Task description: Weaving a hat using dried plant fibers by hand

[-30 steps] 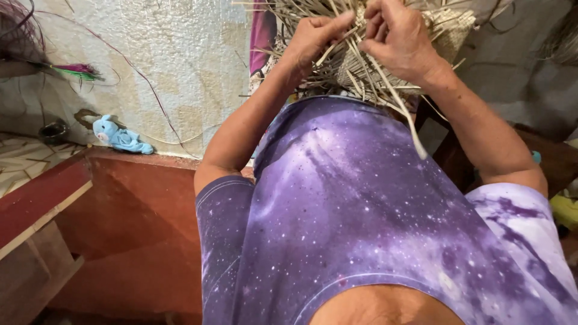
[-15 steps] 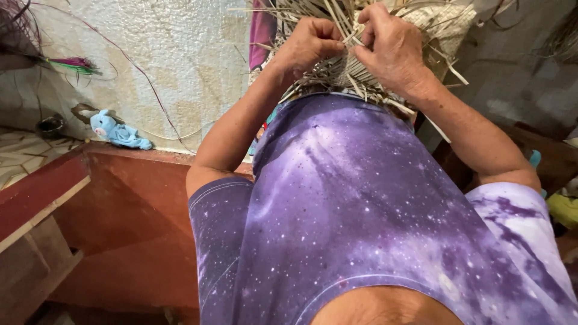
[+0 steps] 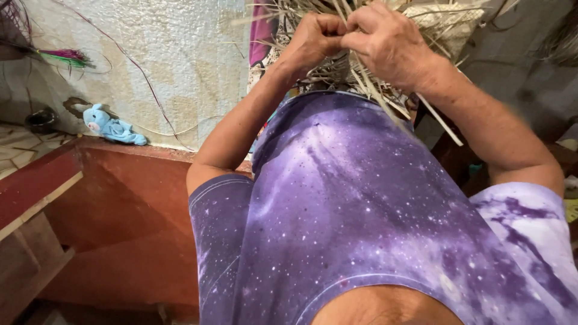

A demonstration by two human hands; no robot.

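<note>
Fingers curled tight, the left hand [image 3: 316, 36] closes into a near fist around a few flat, pale dried-palm strips [image 3: 361, 78], while the right hand [image 3: 388, 42], knuckle to knuckle beside it, pinches the same bundle between thumb and bent fingers. Both hands work at the near edge of a half-woven straw piece of tan plaited strips [image 3: 445, 21], held up just above the person's purple, star-speckled shirt [image 3: 361, 210]; loose strip ends hang from the piece down over the shirt's collar.

The strips look dry and stiff, so a sharp fold or hard tug could well crack one at the bend. With so many free ends crossing under the fingers, a wrong strip may get caught in the pinch, or a slack grip may let the last plait loosen.

Left of the woven piece, a small light-blue plush toy [image 3: 111, 126] lies on a red-brown ledge [image 3: 138, 150] against a mottled cream wall [image 3: 162, 66].
</note>
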